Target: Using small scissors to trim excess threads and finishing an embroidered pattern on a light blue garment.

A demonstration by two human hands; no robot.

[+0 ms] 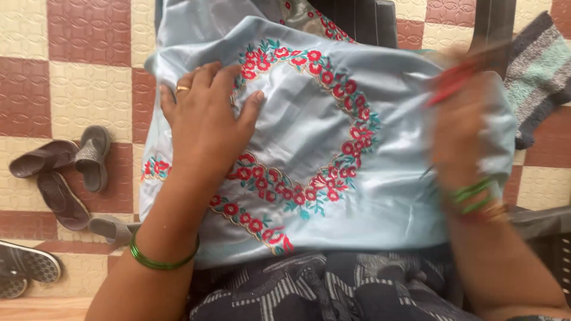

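Observation:
A pale blue satin cloth (pixel 309 119) with a ring of red flower and teal leaf embroidery (pixel 351 119) lies spread over my lap. My left hand (pixel 205 119), with a gold ring and a green bangle at the wrist, presses flat on the cloth's left side, fingers slightly apart beside the embroidery. My right hand (pixel 461 131) is blurred by motion over the cloth's right edge. It grips a thin red object (pixel 452 83), too smeared to identify. Green and red bangles sit on that wrist.
Several grey and dark sandals (pixel 65 172) lie on the checkered red and cream tile floor at the left. A dark plastic chair (pixel 363 21) stands at the top. A striped grey and green towel (pixel 541 65) hangs at the upper right. Dark patterned clothing (pixel 309 291) covers my lap.

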